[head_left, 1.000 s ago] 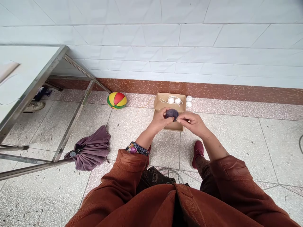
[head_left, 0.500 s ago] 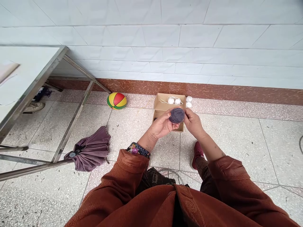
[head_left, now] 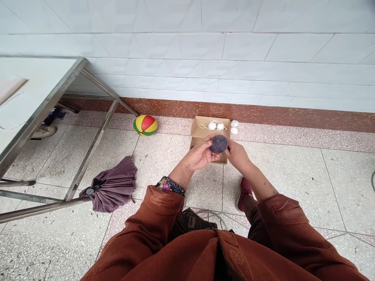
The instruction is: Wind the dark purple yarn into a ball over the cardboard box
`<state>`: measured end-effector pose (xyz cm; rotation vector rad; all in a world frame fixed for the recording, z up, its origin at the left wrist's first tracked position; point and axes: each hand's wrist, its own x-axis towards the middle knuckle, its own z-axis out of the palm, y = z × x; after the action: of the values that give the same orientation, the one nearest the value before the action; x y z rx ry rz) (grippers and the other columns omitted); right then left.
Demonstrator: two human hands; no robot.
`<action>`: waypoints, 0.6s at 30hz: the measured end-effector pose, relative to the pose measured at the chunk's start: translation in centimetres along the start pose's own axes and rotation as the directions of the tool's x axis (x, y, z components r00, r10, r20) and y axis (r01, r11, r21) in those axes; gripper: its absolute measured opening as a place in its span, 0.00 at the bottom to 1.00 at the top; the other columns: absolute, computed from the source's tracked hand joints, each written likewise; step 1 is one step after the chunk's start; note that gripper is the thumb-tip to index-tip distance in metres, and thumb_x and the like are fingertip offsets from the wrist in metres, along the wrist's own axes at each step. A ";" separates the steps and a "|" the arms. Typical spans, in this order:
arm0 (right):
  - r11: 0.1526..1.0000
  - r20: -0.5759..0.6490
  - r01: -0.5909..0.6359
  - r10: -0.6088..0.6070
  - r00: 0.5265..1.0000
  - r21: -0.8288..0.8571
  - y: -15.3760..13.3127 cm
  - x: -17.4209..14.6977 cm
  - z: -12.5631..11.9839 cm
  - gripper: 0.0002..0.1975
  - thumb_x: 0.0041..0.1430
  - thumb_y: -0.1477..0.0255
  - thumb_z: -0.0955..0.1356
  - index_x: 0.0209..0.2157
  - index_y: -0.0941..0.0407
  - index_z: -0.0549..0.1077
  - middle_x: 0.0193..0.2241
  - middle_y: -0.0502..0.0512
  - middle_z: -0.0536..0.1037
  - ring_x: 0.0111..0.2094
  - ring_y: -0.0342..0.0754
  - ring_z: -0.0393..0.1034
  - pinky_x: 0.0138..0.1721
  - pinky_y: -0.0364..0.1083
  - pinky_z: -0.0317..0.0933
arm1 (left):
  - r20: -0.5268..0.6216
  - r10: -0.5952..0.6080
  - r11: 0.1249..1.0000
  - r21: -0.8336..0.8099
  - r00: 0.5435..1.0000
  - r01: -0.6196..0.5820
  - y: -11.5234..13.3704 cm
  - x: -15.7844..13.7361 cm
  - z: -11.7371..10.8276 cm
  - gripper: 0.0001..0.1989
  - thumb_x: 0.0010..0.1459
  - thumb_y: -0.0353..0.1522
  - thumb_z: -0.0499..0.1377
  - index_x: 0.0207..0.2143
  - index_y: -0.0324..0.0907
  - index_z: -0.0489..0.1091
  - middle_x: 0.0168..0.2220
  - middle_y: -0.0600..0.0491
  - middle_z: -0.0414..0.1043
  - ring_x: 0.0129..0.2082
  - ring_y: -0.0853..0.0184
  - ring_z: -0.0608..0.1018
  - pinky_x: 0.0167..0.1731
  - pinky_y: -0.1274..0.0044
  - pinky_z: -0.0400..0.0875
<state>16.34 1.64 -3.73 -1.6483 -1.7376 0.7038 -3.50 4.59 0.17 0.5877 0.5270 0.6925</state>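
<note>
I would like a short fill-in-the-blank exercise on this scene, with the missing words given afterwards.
1. The left hand and the right hand are at a dark yarn ball; the flowered cuff is on the ____ wrist.
2. In the far part of the cardboard box, ____ white balls show.
3. More white balls lie, in the picture, to the ____ of the box.
4. The big ball is red, yellow and ____.

Missing words: left; two; right; green.
</note>
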 end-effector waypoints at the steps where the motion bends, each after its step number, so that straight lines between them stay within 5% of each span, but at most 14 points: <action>1: 0.999 0.013 0.035 -0.035 0.999 0.008 -0.3 -0.1 0.0 0.05 0.67 0.68 0.68 0.39 0.52 0.76 0.31 0.54 0.81 0.31 0.52 0.74 0.33 0.47 0.62 | -0.030 0.018 1.000 0.020 0.999 -0.017 0.2 0.1 -0.3 0.30 0.53 0.43 0.76 0.55 0.45 0.76 0.47 0.49 0.79 0.35 0.71 0.77 0.35 0.78 0.72; 8: 0.945 0.142 0.243 -0.278 0.950 0.220 -1.9 -0.3 -1.7 0.09 0.72 0.66 0.67 0.40 0.52 0.79 0.34 0.52 0.82 0.33 0.48 0.73 0.38 0.46 0.66 | -0.188 0.173 0.942 0.320 0.967 -0.106 0.5 0.6 -1.3 0.28 0.50 0.39 0.77 0.53 0.46 0.76 0.53 0.50 0.78 0.41 0.70 0.77 0.39 0.79 0.72; 15: 0.915 0.145 0.240 -0.299 0.943 0.324 -2.7 -0.3 -2.8 0.10 0.70 0.61 0.70 0.39 0.50 0.82 0.35 0.53 0.83 0.35 0.49 0.75 0.41 0.49 0.69 | -0.165 0.384 0.731 0.655 0.908 -0.191 0.2 0.9 -1.2 0.28 0.50 0.35 0.74 0.53 0.45 0.73 0.49 0.49 0.78 0.46 0.64 0.77 0.47 0.72 0.72; 18: 0.919 0.021 0.211 -0.231 0.973 0.332 -2.8 0.0 -3.5 0.12 0.70 0.58 0.70 0.38 0.50 0.82 0.35 0.54 0.83 0.37 0.51 0.76 0.43 0.52 0.70 | -0.146 0.336 0.696 0.704 0.931 -0.140 0.2 0.7 -1.3 0.30 0.47 0.33 0.75 0.51 0.45 0.70 0.45 0.51 0.77 0.42 0.65 0.77 0.43 0.73 0.70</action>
<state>17.09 1.24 0.65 -1.1955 -1.7054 0.8862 -3.90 5.67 -0.78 1.2991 0.9909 0.8296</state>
